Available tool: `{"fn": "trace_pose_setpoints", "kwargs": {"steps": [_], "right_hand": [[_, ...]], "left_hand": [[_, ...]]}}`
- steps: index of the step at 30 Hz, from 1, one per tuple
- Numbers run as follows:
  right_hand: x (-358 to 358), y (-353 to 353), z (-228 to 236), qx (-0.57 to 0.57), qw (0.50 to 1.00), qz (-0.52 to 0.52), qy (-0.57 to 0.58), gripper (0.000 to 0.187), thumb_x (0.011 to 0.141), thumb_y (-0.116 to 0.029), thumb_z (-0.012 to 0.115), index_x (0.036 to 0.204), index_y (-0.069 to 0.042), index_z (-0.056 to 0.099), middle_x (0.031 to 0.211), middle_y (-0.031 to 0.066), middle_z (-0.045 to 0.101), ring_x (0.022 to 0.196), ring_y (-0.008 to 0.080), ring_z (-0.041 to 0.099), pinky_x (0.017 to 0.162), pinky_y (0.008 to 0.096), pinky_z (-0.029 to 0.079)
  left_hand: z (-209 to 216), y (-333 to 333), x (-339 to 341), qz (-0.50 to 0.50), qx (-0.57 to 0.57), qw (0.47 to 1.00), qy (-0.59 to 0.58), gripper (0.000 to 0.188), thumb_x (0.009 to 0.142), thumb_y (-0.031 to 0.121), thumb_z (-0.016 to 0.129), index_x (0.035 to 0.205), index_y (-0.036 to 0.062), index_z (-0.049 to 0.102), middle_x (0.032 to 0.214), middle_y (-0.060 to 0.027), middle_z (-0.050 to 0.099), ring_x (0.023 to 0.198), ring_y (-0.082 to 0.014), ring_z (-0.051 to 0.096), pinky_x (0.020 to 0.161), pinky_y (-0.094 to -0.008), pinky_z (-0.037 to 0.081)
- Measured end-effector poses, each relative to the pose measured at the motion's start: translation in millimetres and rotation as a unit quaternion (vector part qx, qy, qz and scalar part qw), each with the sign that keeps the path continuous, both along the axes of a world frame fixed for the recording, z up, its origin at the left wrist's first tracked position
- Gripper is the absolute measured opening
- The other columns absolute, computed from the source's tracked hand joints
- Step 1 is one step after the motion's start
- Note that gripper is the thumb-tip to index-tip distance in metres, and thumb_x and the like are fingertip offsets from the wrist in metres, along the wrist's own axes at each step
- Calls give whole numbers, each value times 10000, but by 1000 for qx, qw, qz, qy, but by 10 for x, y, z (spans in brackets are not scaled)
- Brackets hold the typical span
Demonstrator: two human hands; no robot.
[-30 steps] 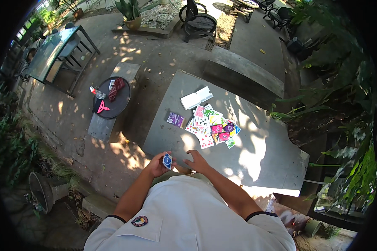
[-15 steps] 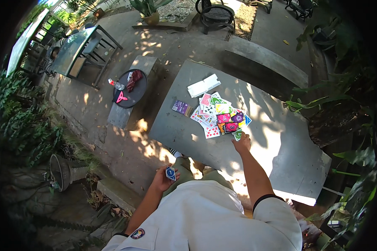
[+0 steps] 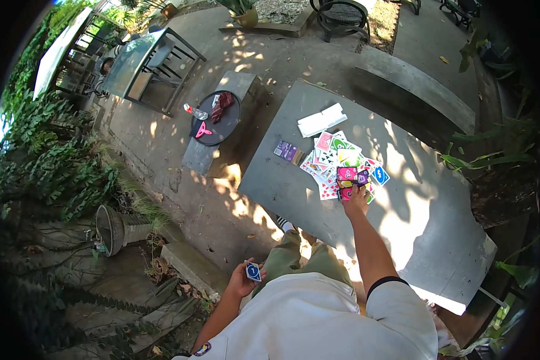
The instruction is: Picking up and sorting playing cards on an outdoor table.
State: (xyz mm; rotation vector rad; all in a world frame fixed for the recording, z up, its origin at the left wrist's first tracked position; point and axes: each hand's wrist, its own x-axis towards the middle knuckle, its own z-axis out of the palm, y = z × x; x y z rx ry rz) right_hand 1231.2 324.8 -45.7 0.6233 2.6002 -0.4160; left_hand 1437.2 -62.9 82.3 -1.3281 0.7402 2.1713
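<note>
Since the earlier frame, the right hand (image 3: 356,205) had been shifted from the pile's near edge onto the pink cards (image 3: 346,174); whether its fingers were apart or clamped could not be told. A blue card (image 3: 253,272) was clasped by the left hand's (image 3: 240,283) curled fingers. Most cards (image 3: 327,159) were judged left to handle, being loosely spread on the table (image 3: 444,255). Nearby, a white box (image 3: 322,120) and a purple carton (image 3: 285,150) were set, their contents not discernible. On a round tray (image 3: 225,131), a maroon cloth (image 3: 222,107) was held.
</note>
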Motion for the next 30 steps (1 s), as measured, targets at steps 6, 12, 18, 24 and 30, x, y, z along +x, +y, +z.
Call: {"fn": "trace_pose_setpoints", "kwargs": {"steps": [6,12,18,24,30], "right_hand": [[401,-223,111,33,999,34,-5,737,726,-359,733,1336,-187,356,1403,98,317,1330,294,267,1052,502,266],[504,-151,-32,29,997,-25,74,473,761,-171,662,1200,-158,488,1139,88,479,1133,271,465,927,455,384],[672,-53,-145,-259,947,-125,145,218,743,-39,611,959,-58,589,882,142,613,795,287,616,697,391,486],[953,-741,432,-434,882,-2,185,189,755,-51,639,921,-12,558,768,125,625,685,210,605,631,331,478],[1164,-1187,1103,-529,840,101,72,206,773,-42,653,953,-6,560,774,80,625,667,126,584,598,277,466]], "left_hand": [[-22,59,-183,-5,14,1000,19,389,871,281,518,1219,137,418,1164,-198,517,988,-423,565,839,-517,504],[-87,117,-334,-27,34,999,32,390,870,278,522,1220,138,420,1166,-197,511,995,-420,567,856,-520,497],[-166,389,-547,-85,37,994,51,407,907,274,496,1280,156,383,1184,-180,505,1045,-422,549,886,-531,477],[-234,761,-753,-146,82,984,65,393,924,258,484,1292,177,370,1202,-148,519,1086,-401,543,901,-556,460],[-269,1023,-885,-170,110,968,151,315,934,319,499,1221,192,464,1115,-47,567,989,-253,604,855,-430,499]]}}
